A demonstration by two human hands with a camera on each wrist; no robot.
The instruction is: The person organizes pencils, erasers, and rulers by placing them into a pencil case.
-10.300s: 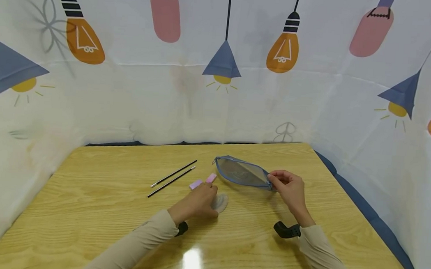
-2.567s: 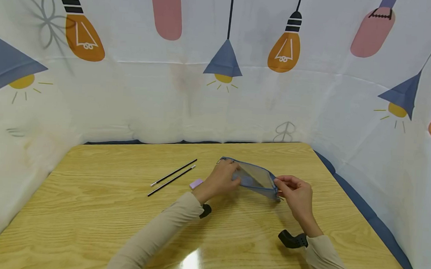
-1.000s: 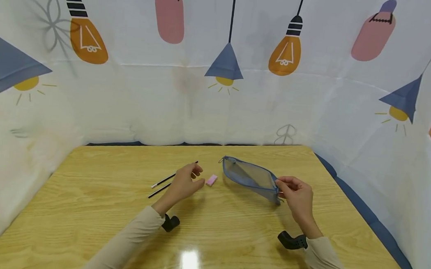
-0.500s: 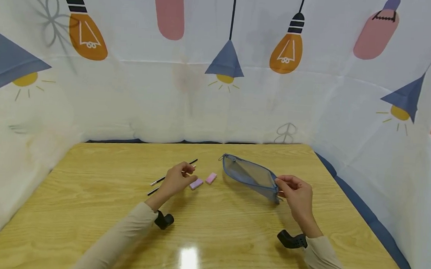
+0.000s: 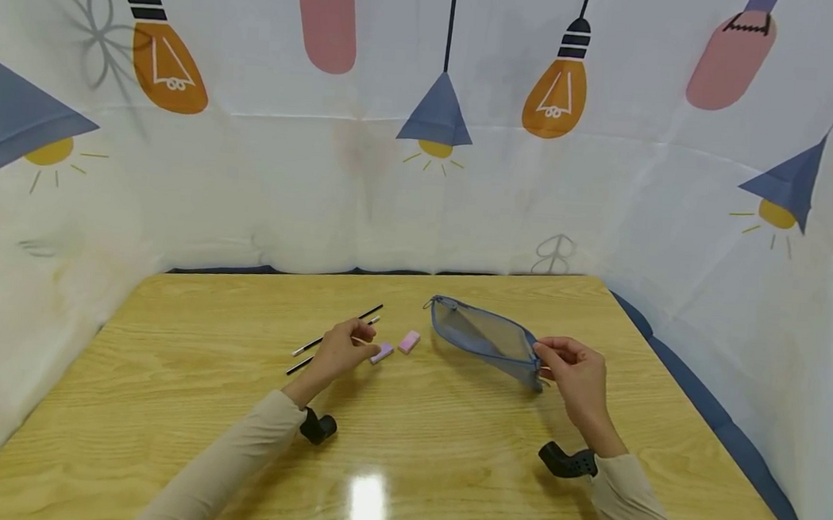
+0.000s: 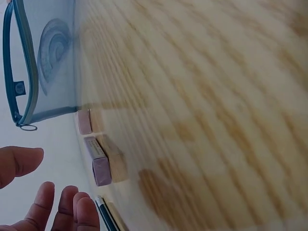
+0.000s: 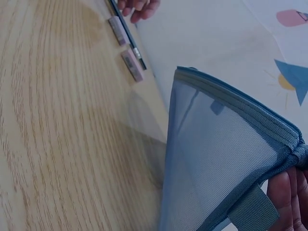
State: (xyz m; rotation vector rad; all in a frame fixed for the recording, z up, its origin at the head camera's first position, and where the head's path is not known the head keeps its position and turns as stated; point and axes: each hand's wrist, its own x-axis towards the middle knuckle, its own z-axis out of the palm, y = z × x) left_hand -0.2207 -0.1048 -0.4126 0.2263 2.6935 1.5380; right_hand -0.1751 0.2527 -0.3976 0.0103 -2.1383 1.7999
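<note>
My left hand (image 5: 339, 356) hovers over two black pencils (image 5: 300, 364), fingers loosely bent and thumb apart. In the left wrist view nothing shows between its thumb and fingers. A lavender eraser (image 5: 383, 355) lies just beyond the thumb tip, and a pink eraser (image 5: 409, 341) sits to its right. My right hand (image 5: 575, 379) pinches the right corner of a blue mesh zip pouch (image 5: 487, 336), its mouth gaping. Through the mesh in the left wrist view shows a round, spiral-patterned disc (image 6: 54, 50) inside the pouch.
Everything rests on a light wooden table (image 5: 447, 469). A white curtain (image 5: 271, 179) printed with lamps and bulbs hangs behind the far edge and along both sides. Each wrist wears a black camera mount (image 5: 318, 426).
Earlier my left hand was over the round disc on the table, then at the pouch mouth. It has since moved left over the pencils. The right hand keeps holding the pouch.
</note>
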